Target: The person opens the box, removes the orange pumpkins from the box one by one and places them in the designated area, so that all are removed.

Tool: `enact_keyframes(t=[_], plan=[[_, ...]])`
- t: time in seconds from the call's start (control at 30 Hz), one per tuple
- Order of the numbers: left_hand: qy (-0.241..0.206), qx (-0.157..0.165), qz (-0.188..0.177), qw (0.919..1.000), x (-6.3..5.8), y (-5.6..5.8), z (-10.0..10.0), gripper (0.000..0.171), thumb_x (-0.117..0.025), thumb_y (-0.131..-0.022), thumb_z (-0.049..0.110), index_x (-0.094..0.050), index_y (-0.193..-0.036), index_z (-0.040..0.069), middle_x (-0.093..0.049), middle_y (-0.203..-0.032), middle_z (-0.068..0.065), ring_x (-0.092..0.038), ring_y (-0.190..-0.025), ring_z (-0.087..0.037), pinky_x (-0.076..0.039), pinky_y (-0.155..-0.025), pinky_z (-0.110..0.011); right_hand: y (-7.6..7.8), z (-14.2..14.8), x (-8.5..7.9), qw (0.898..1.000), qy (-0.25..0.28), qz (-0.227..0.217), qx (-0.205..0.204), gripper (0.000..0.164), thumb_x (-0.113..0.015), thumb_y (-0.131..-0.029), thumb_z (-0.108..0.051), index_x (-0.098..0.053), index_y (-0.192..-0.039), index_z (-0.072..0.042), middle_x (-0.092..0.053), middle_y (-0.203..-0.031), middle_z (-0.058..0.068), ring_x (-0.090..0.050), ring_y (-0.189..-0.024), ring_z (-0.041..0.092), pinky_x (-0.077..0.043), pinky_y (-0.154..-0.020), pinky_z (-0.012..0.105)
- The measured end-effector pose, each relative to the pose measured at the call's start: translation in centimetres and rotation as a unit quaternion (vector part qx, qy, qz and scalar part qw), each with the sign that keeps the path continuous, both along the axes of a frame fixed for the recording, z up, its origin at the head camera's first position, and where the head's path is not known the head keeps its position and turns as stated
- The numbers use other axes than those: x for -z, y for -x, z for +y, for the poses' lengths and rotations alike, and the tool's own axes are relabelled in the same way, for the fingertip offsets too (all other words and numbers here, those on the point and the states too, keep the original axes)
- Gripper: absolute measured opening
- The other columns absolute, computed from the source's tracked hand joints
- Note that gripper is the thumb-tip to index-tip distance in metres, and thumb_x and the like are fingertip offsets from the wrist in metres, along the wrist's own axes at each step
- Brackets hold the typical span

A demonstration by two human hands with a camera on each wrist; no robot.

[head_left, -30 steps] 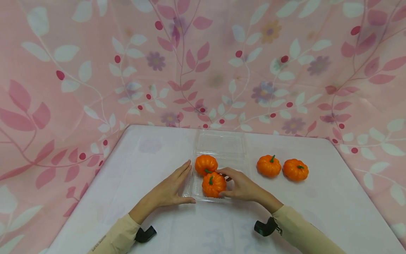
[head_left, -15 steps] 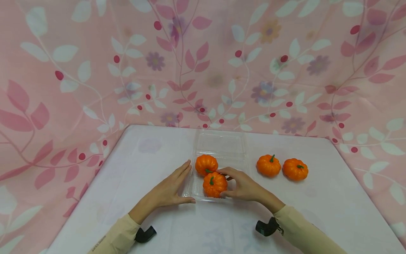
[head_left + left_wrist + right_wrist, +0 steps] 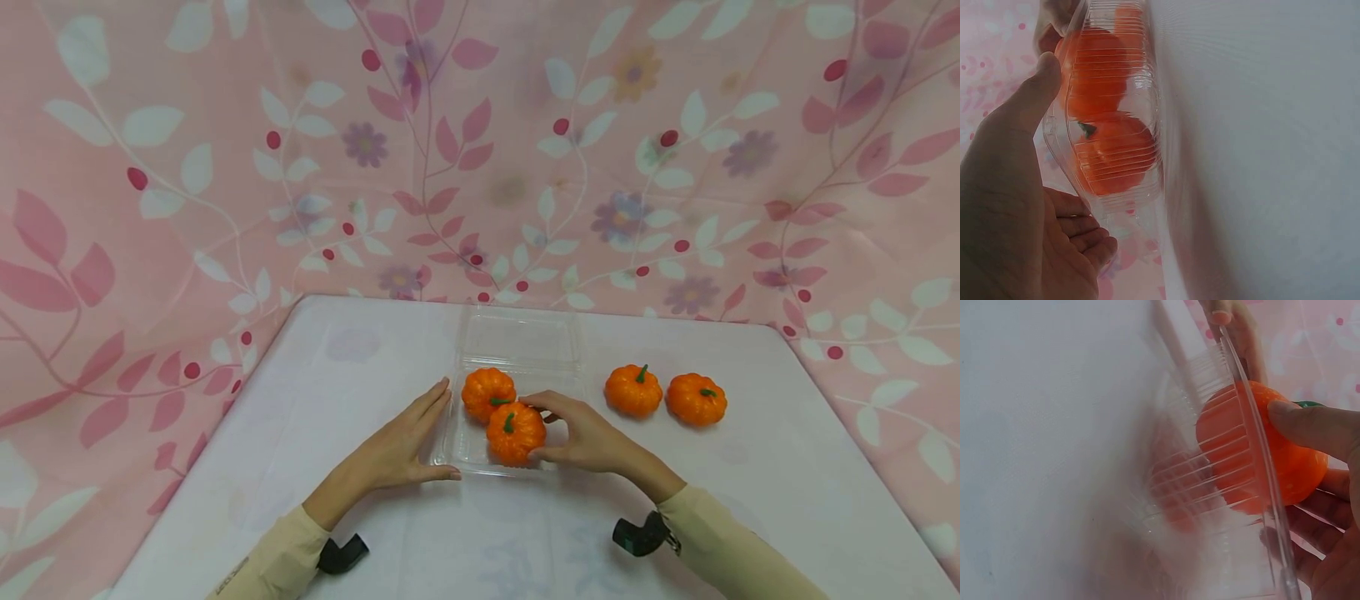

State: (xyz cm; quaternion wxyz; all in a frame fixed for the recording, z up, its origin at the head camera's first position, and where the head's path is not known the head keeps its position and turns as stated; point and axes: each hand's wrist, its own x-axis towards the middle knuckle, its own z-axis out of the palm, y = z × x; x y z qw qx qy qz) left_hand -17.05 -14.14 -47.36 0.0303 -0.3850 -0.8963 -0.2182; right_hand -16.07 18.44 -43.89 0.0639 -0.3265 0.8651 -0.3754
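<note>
On the white table, a clear plastic clamshell box lies open, with its lid folded back away from me. A small orange pumpkin sits in its back left part, green stem toward the front right. My right hand grips a second pumpkin inside the box near its front, thumb on the near side and fingers around the far right. The two pumpkins look to be touching. My left hand rests along the box's left side, fingers straight, thumb by the front rim.
Two more orange pumpkins, one nearer and one farther right, lie on the table to the right of the box. A pink floral cloth hangs behind the table's back edge.
My right hand has shifted slightly right with the front pumpkin in its grip. The back pumpkin's stem has turned a little to the right. My left hand stays by the box.
</note>
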Motion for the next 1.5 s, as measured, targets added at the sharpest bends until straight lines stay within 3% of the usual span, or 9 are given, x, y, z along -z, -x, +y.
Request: enact_keyframes(t=[0.23,0.53,0.9,1.17,1.33,1.5], plan=[[0.000,0.001,0.002,1.0000,0.1,0.0,-0.1,0.118,-0.060,-0.075,0.078,-0.024,-0.153,-0.002,-0.016,-0.164,-0.014,-0.024,-0.150,-0.027,-0.033,-0.116,-0.044,-0.1,0.3,-0.3,1.000,-0.006,-0.004,0.004,0.068,-0.082,-0.080,-0.024,-0.051,-0.139,-0.015,-0.058,-0.135,-0.003,-0.057,-0.117,0.015,-0.053,-0.098,0.041],[0.000,0.001,0.007,1.0000,0.0,0.0,-0.1,0.117,-0.060,-0.076,0.077,-0.024,-0.153,-0.002,-0.017,-0.163,-0.014,-0.024,-0.149,-0.027,-0.034,-0.116,-0.044,0.1,0.8,-0.8,1.000,0.009,0.026,-0.009,0.067,-0.083,-0.080,-0.022,-0.051,-0.138,-0.012,-0.059,-0.134,0.001,-0.059,-0.115,0.017,-0.054,-0.095,0.044],[0.004,0.000,0.010,0.9999,0.1,0.2,-0.1,0.117,-0.059,-0.076,0.078,-0.024,-0.153,-0.003,-0.019,-0.162,-0.018,-0.024,-0.149,-0.027,-0.033,-0.116,-0.043,0.1,1.8,-1.9,0.998,0.013,0.060,0.013,0.070,-0.085,-0.076,-0.016,-0.052,-0.138,-0.011,-0.060,-0.134,0.001,-0.060,-0.115,0.018,-0.056,-0.093,0.042],[0.005,-0.003,0.005,1.0000,0.3,0.1,-0.2,0.117,-0.059,-0.076,0.078,-0.024,-0.153,-0.003,-0.017,-0.163,-0.016,-0.023,-0.150,-0.027,-0.033,-0.117,-0.043,0.0,2.9,-2.8,0.998,0.011,0.049,0.036,0.071,-0.083,-0.078,-0.034,-0.051,-0.140,-0.015,-0.058,-0.136,-0.001,-0.060,-0.116,0.017,-0.055,-0.095,0.043],[0.004,-0.003,0.007,1.0000,0.4,0.1,-0.2,0.117,-0.058,-0.076,0.079,-0.024,-0.153,-0.003,-0.018,-0.163,-0.017,-0.023,-0.150,-0.027,-0.033,-0.116,-0.044,0.0,3.6,-2.9,0.998,0.010,0.049,0.047,0.072,-0.082,-0.079,-0.034,-0.050,-0.140,-0.015,-0.056,-0.138,0.001,-0.060,-0.116,0.018,-0.054,-0.096,0.044],[0.004,-0.003,0.007,1.0000,0.4,0.2,-0.1,0.117,-0.058,-0.076,0.079,-0.023,-0.153,-0.002,-0.017,-0.163,-0.016,-0.022,-0.150,-0.026,-0.032,-0.117,-0.043,-0.1,4.5,-2.9,0.997,0.006,0.049,0.063,0.072,-0.081,-0.080,-0.034,-0.049,-0.141,-0.015,-0.056,-0.138,0.002,-0.064,-0.109,0.023,-0.054,-0.091,0.053]])
